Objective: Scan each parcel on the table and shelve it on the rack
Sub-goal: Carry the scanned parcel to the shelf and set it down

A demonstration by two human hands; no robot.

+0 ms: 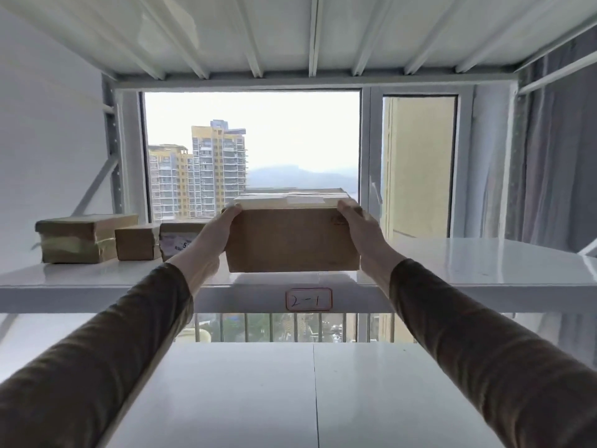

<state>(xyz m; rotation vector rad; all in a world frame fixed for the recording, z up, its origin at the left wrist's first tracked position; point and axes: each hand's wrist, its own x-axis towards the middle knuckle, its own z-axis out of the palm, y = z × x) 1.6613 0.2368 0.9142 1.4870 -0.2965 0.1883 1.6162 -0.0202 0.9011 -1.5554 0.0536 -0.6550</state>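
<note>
A brown cardboard parcel [292, 239] with pale tape on its top rests on or just above the white rack shelf [468, 263], near its front edge at the middle. My left hand [210, 240] grips the parcel's left side and my right hand [363, 234] grips its right side. Both arms in dark sleeves reach forward from below. Three smaller taped parcels [79, 239] [137, 240] [176, 237] stand in a row on the shelf's left part; the third is partly hidden behind my left hand.
A label reading "2-1" [308, 299] is stuck on the shelf's front rail. Another white shelf [371, 383] lies below, and a ribbed shelf underside [290, 33] overhead. A window [252, 150] is behind the rack, a grey curtain [562, 163] at right.
</note>
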